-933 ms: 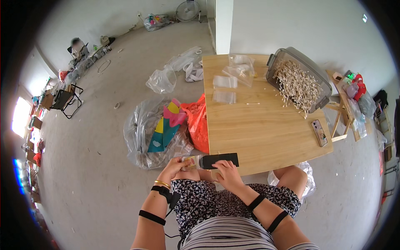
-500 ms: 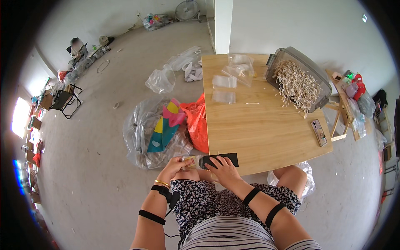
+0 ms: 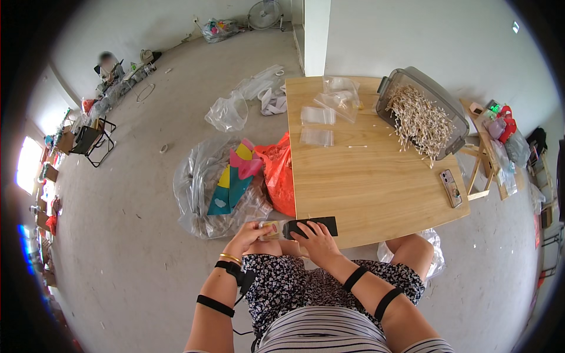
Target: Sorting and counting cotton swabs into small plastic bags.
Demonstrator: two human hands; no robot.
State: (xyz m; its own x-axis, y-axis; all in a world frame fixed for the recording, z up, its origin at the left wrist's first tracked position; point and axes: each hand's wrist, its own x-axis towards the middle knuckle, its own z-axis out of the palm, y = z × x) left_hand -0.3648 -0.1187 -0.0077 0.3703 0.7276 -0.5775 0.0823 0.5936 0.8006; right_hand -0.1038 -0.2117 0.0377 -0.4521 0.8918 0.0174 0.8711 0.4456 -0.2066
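My left hand (image 3: pixel 248 235) pinches a small clear plastic bag of cotton swabs (image 3: pixel 271 230) just off the table's near left corner. The bag's far end meets a flat black rectangular object (image 3: pixel 327 225) lying at the table edge. Over that black object my right hand (image 3: pixel 318 242) is closed, fingers across its top; its underside is hidden. On the wooden table (image 3: pixel 365 188) lie clear zip bags (image 3: pixel 318 115) and one loose cotton swab (image 3: pixel 357 146). A tilted grey bin (image 3: pixel 461 112) at the far right spills a heap of cotton swabs (image 3: pixel 419 120).
A phone (image 3: pixel 451 188) lies by the table's right edge. Left of the table stand a red plastic bag (image 3: pixel 278 176) and a large clear bag (image 3: pixel 197 188) of packets. More clear plastic (image 3: pixel 228 113) lies on the floor. A person (image 3: pixel 109 69) sits far left.
My left hand and the bag of swabs have shifted very slightly right, toward the black object. My right hand stays in nearly the same place.
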